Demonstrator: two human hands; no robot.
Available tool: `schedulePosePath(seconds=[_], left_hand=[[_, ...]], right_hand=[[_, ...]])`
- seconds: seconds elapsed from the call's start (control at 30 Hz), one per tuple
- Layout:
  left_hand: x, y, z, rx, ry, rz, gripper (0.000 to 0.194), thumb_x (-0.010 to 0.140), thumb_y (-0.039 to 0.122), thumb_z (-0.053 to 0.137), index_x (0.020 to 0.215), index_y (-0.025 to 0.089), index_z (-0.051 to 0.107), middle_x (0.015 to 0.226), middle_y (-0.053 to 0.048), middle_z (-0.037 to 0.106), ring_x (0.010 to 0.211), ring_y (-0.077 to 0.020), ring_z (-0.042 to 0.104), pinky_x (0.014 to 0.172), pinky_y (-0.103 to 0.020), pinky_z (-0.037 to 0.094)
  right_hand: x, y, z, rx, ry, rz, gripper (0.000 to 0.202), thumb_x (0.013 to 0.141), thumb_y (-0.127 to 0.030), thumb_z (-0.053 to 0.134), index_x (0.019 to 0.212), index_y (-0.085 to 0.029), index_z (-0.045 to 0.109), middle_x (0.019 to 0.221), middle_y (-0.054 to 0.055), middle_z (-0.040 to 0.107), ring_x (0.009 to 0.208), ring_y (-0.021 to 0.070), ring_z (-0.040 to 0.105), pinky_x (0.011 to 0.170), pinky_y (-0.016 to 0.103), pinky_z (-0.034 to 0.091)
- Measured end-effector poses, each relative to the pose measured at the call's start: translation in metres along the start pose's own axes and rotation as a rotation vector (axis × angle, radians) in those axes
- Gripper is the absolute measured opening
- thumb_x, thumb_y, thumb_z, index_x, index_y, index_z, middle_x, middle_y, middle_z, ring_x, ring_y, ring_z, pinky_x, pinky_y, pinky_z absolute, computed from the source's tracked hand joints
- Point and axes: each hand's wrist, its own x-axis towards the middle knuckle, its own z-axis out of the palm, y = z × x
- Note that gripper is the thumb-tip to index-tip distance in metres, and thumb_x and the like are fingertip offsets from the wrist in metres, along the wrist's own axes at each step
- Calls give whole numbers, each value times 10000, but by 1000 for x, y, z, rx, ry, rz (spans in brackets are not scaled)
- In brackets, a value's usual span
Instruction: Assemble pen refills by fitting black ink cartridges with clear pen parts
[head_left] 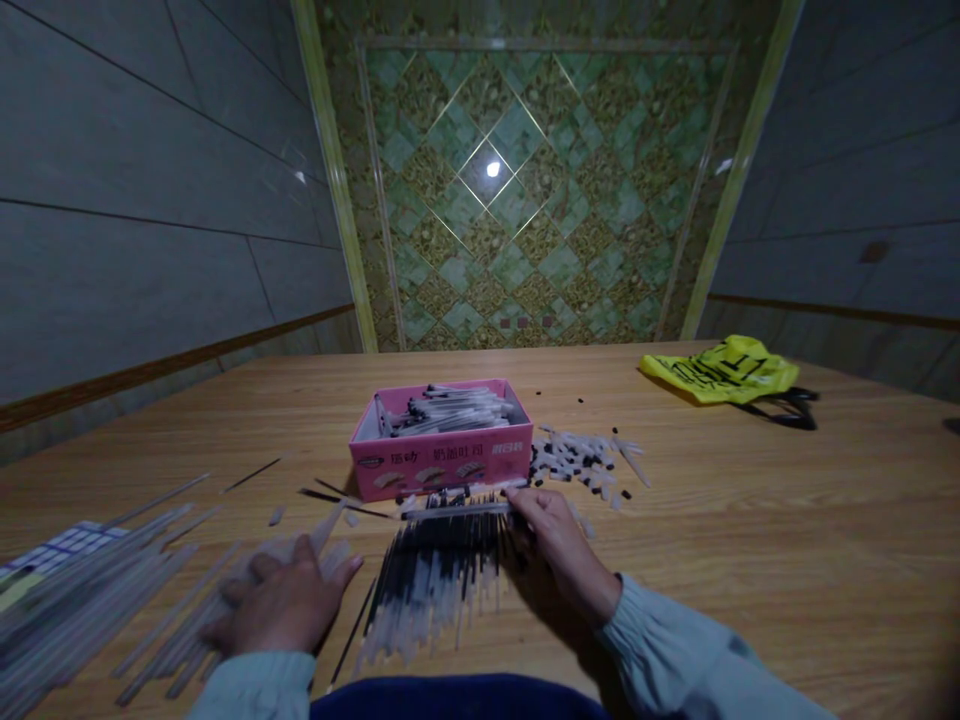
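Note:
My right hand (pixel 553 535) pinches the right end of a clear pen (pixel 457 511), held level over a row of black-ink pen refills (pixel 431 570) in front of the pink box. My left hand (pixel 274 605) lies with fingers spread on loose clear pen barrels (pixel 169 640), slightly blurred. The pink box (pixel 442 460) holds a heap of pens (pixel 454 410) with dark ends. To its right, small clear pieces with black ends (pixel 574 457) are scattered.
A thicker bundle of clear tubes (pixel 82 600) lies at the far left, partly over a blue-and-white checked item (pixel 71 545). A yellow bag (pixel 724 370) with black straps rests at the back right of the wooden table (pixel 750 520). Tiled walls enclose the table.

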Motion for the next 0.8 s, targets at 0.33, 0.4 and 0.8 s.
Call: schedulePosePath(seconds=[0.33,0.4,0.8], left_hand=[[-27,28,-19,311,23,366,354,777,318,423,950,120,660,1077,-217,584,1011,-347,548,735,-387,422],[-25,27,-20,280,-58,344,315,791,298,401,923,144,641,957,-178,640,906,-318,607,710,-382,426],[-31,32,-21,261,-160,306,301,778,196,338,797,141,633,893,-223,694,842,-355,661,660,-408,420]], right_hand=[[-1,-4,1,-18,2,-26,487,795,-527,532,484,-191,369,407,-75,313,356,52,269,365,199,181],[0,-6,1,-11,28,-19,498,773,-549,544,477,-190,365,408,-74,318,360,51,270,362,198,177],[72,-54,-16,-380,109,-289,432,837,-519,434,625,-155,531,495,-36,452,410,80,387,403,190,283]])
